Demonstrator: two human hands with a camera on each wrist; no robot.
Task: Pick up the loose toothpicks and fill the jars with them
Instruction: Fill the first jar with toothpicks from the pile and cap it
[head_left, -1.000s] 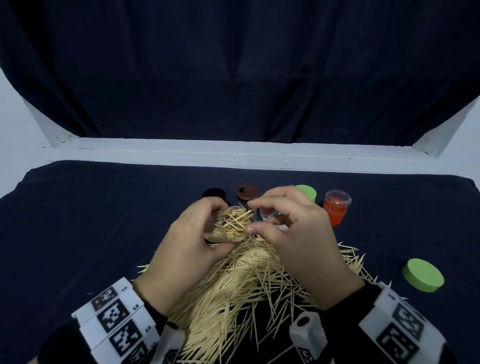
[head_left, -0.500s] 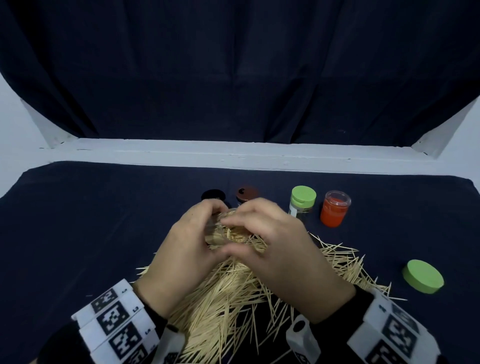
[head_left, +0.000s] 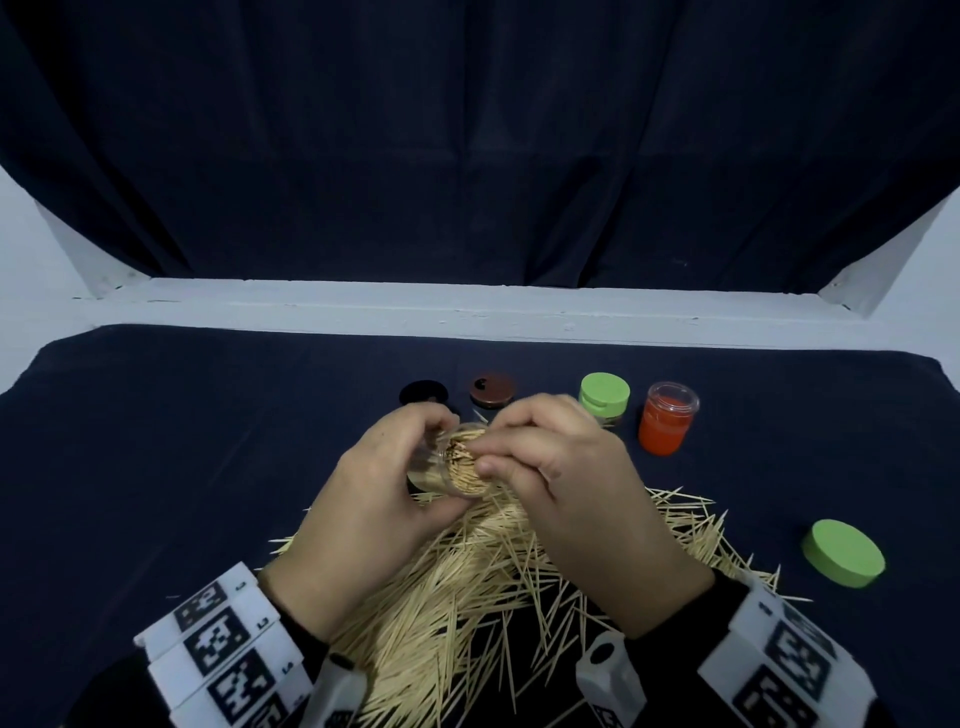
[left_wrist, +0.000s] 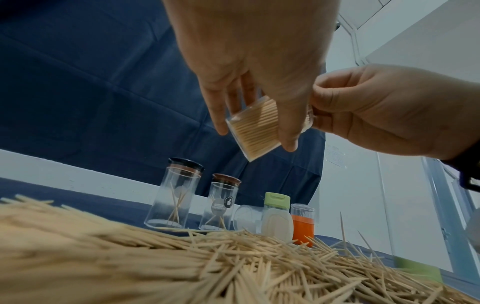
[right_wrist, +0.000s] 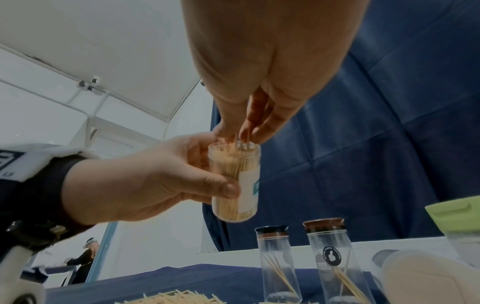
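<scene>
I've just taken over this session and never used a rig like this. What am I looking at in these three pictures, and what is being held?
No machine: a person's two bare hands, with cameras on the head and on each wrist. The head view looks down; the wrist views look up along each hand. The left hand grips a clear jar packed with toothpicks. The right hand pinches a few toothpicks into its mouth. On the dark cloth lie a loose toothpick pile, other jars, and a green lid.

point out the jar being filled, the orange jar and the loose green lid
jar being filled (right_wrist: 235, 181): right wrist view, its clear side wall.
orange jar (head_left: 666, 425): head view, its orange body.
loose green lid (head_left: 842, 552): head view, its flat top.
</scene>
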